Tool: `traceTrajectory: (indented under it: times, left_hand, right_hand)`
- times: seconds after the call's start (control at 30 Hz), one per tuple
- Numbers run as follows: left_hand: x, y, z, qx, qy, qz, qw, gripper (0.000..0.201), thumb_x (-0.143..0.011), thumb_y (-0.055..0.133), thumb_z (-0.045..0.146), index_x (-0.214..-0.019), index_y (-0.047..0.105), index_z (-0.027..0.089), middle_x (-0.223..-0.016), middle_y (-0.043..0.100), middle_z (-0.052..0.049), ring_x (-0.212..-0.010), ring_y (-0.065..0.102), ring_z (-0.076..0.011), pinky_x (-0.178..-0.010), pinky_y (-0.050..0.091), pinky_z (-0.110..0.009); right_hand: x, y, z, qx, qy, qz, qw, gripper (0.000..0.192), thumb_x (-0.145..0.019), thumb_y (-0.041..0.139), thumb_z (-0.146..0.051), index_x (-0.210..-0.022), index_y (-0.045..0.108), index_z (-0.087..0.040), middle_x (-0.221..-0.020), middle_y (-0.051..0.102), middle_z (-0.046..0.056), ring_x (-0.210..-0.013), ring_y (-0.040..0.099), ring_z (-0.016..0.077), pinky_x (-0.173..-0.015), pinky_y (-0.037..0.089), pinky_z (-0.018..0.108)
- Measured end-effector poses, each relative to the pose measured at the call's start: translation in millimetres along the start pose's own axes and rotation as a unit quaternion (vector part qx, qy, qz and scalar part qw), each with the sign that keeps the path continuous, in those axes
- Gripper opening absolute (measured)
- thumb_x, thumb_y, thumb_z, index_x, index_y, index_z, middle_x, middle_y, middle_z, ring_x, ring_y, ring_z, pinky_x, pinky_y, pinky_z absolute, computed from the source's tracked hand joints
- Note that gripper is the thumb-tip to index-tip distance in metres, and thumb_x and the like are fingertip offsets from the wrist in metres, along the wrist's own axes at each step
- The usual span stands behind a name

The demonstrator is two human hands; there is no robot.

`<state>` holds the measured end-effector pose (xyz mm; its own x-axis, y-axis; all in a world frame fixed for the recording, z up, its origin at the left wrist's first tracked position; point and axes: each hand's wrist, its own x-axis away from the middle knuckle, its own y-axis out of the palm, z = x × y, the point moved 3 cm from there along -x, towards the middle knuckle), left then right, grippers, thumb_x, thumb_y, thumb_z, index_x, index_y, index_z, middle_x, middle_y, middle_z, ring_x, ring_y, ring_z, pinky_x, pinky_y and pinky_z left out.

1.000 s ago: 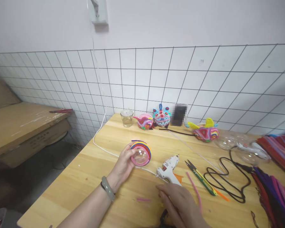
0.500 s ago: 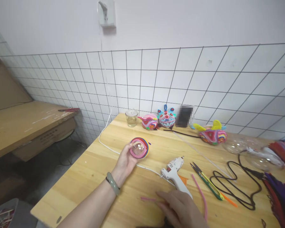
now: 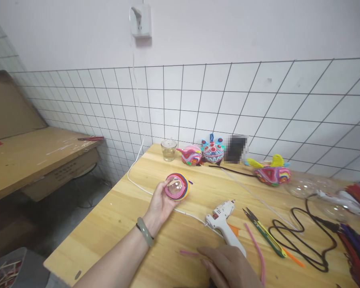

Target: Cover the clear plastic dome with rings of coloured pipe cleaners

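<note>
Low in the frame, the right hand (image 3: 228, 267) is cut off by the bottom edge, so its palm and wrist go unseen, and whether its fingertips touch the short pink piece (image 3: 189, 253) beside them is unclear. At the centre back, a dark object (image 3: 236, 149) against the tiles is blurred beyond recognition. At the far right, the pile of coloured stems (image 3: 359, 240) runs out of the frame. In the lower left corner, a grey bin (image 3: 9, 269) of thin sticks is cropped. The left hand (image 3: 161, 203) covers the near side of the clear ball (image 3: 176, 187).
</note>
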<state>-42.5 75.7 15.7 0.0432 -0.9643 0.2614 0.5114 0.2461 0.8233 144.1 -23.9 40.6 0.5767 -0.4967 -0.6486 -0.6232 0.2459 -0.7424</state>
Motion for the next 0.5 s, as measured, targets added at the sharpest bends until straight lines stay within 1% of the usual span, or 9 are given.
traceTrajectory:
  times: [0.1,0.2,0.37,0.5]
  left_hand:
    - [1.2,0.6,0.5,0.003,-0.001,-0.001,1.0,0.013,-0.082,0.055,0.02,-0.09,0.063,0.014,-0.085,0.075,-0.008,-0.078,0.07,-0.0232,-0.078,0.056,-0.047]
    - [2.1,1.3,1.1,0.009,-0.001,-0.004,1.0,0.014,-0.082,0.054,0.021,-0.091,0.062,0.015,-0.087,0.075,-0.008,-0.081,0.07,-0.0239,-0.08,0.056,-0.049]
    - [4.0,3.1,1.7,0.015,-0.009,-0.01,1.0,0.013,-0.08,0.055,0.021,-0.09,0.062,0.015,-0.085,0.074,-0.008,-0.082,0.07,-0.026,-0.082,0.055,-0.052]
    - [6.4,5.1,1.5,0.02,-0.017,-0.013,1.0,0.015,-0.079,0.057,0.021,-0.091,0.062,0.015,-0.086,0.074,-0.009,-0.083,0.07,-0.0269,-0.083,0.054,-0.053]
  right_hand:
    - [1.0,3.1,1.4,-0.004,0.003,-0.018,1.0,0.044,-0.104,0.024,-0.034,-0.09,0.064,-0.023,-0.052,0.068,-0.002,-0.041,0.066,0.0127,-0.042,0.048,0.021]
    - [3.4,7.5,3.0,-0.011,0.011,-0.026,1.0,0.043,-0.104,0.024,-0.035,-0.092,0.064,-0.024,-0.054,0.069,-0.002,-0.043,0.067,0.0131,-0.043,0.048,0.022]
    - [2.9,10.4,3.2,-0.008,-0.006,-0.034,0.999,0.043,-0.104,0.024,-0.034,-0.091,0.064,-0.022,-0.053,0.068,-0.002,-0.041,0.065,0.0125,-0.041,0.045,0.022]
    - [-1.4,6.9,2.3,-0.001,-0.007,-0.014,1.0,0.046,-0.104,0.023,-0.034,-0.087,0.063,-0.022,-0.051,0.067,-0.003,-0.039,0.063,0.0115,-0.04,0.044,0.022]
